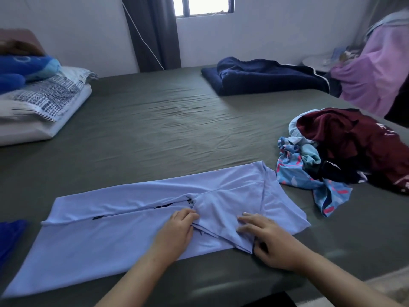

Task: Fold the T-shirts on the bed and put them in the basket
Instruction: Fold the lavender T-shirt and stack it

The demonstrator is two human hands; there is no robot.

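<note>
Two hands were on one lavender T-shirt, which lay flat at the near edge of the bed. Its long axis ran left-right across the view, hem far left, collar end right. Both long sides were already folded in, meeting along a centre seam.

Left hand sat at mid-length with fingers curled, pinching a fold of cloth at the seam. Right hand was just beside it toward the collar end: fingers straight and pressing flat, thumb tucked at the near edge. So both grips clustered right of centre, and the long hem end stretched well off to the left, nearer the left hand.

My read: next comes the crosswise fold, so one end has to travel along that axis. The sleeve area under the hands looked bunched and may need smoothing first.

Grey-green sheet was lightly wrinkled, soft under load. Heap of unfolded shirts lay to the right, near the collar end. Dark blue blanket was at the far side, pillows far left, window and curtain behind. No basket in view.
</note>
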